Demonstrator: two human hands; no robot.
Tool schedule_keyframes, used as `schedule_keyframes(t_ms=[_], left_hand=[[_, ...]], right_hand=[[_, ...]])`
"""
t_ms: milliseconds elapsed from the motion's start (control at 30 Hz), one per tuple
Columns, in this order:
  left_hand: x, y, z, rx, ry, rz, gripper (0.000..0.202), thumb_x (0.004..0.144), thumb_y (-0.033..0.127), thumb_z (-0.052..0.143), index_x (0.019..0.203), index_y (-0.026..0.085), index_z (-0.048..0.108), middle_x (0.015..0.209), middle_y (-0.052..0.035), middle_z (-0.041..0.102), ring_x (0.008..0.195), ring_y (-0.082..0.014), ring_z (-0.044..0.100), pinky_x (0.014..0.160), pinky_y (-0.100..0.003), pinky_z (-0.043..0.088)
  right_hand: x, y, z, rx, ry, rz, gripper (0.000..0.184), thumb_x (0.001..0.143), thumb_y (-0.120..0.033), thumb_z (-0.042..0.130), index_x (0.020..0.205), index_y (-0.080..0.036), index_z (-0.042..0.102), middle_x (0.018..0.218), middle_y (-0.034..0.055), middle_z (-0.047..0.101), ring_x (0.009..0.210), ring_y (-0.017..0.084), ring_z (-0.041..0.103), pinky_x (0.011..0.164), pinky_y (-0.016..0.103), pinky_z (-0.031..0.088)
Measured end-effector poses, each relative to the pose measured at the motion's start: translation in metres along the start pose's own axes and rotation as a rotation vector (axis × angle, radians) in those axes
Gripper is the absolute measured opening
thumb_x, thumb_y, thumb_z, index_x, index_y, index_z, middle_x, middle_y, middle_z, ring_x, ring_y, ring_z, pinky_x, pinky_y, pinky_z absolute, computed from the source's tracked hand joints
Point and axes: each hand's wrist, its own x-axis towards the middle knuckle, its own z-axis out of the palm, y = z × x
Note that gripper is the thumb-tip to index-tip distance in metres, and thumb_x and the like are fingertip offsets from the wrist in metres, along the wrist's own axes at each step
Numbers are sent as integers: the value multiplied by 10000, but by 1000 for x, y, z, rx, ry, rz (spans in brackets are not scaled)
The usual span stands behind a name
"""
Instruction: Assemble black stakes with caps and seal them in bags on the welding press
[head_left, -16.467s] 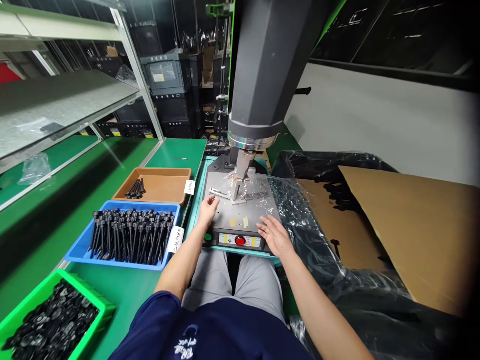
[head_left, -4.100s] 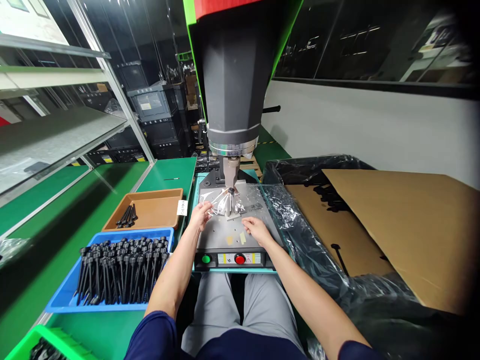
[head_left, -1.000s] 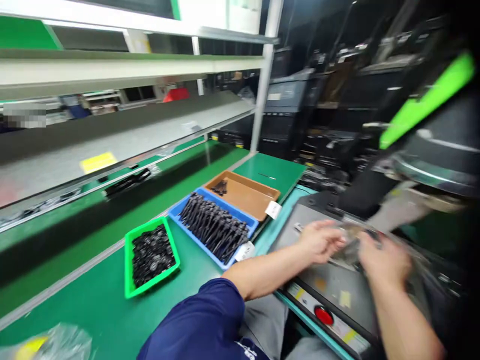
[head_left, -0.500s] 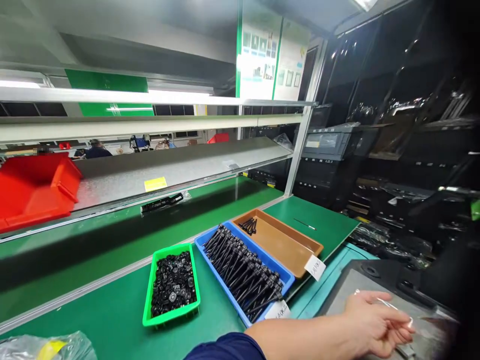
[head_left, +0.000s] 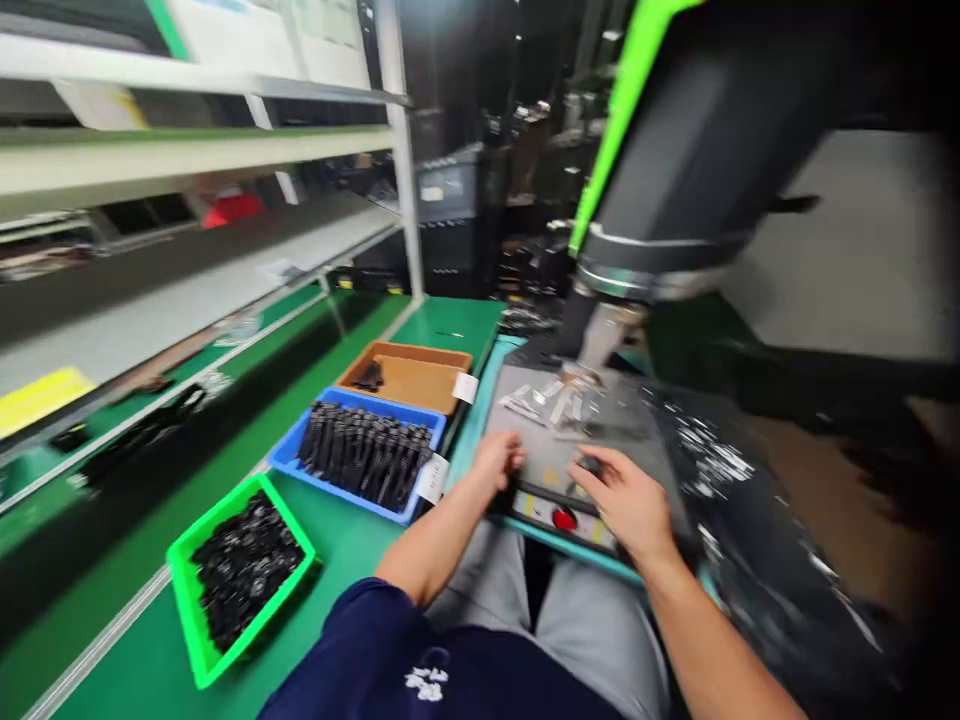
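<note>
My left hand point(head_left: 499, 458) rests at the front left edge of the grey machine plate point(head_left: 637, 440), fingers curled under, nothing showing in them. My right hand point(head_left: 624, 497) lies at the plate's front edge above the red button point(head_left: 564, 519), its fingertips pinched on a small dark part point(head_left: 589, 463). Crumpled clear film point(head_left: 559, 402) lies farther back on the plate, under the metal tip of the dark press head point(head_left: 675, 200). The picture is smeared by motion.
On the green bench to the left stand a brown tray point(head_left: 420, 382), a blue tray point(head_left: 300, 462) full of long black parts, and a green bin point(head_left: 196, 640) of small black pieces. Shelving runs along the left. Black plastic sheeting point(head_left: 750, 520) lies on the right.
The view has swung from the left-hand shelves to the press. Both hands have drawn toward me, from the film to the plate's front edge by the buttons.
</note>
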Motion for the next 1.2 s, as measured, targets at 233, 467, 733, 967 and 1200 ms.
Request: schedule_keyframes(t_ms=[233, 467, 733, 967, 1200], left_hand=[[-58, -24, -1, -199, -264, 177, 362, 686, 220, 804, 1026, 179, 688, 986, -63, 690, 874, -159, 633, 792, -267, 507], [-75, 2, 3, 29, -367, 367, 159, 783, 344, 733, 809, 189, 716, 881, -62, 660, 847, -192, 596, 833, -324, 501], [-93, -1, -13, 244, -340, 462, 150, 835, 321, 662, 871, 183, 710, 802, -48, 643, 730, -173, 569, 757, -315, 494], [-115, 12, -108, 338, 34, 396, 163, 852, 275, 611, 907, 150, 700, 872, -61, 692, 789, -159, 613, 734, -267, 484], [-98, -3, -202, 730, 425, 215, 155, 836, 256, 620, 931, 163, 699, 892, -56, 709, 791, -165, 636, 772, -284, 487]], right_hand=[[-5, -14, 1, 99, 22, -53, 377, 717, -507, 765, 907, -199, 660, 862, 49, 659, 745, 173, 614, 688, 303, 531], [-18, -14, 2, 194, -14, -25, 372, 721, -486, 784, 919, -197, 661, 831, 34, 644, 747, 169, 617, 703, 292, 527], [-24, -16, 4, 383, -109, 215, 487, 638, -514, 830, 961, -196, 652, 837, 52, 686, 724, 183, 648, 675, 317, 554], [-26, -9, -17, 497, -117, 303, 499, 618, -458, 871, 1014, -217, 687, 915, 91, 716, 792, 205, 699, 636, 297, 588], [-31, -2, -34, 507, -81, 405, 468, 571, -460, 901, 933, -219, 729, 811, 45, 716, 698, 159, 689, 633, 238, 589]])
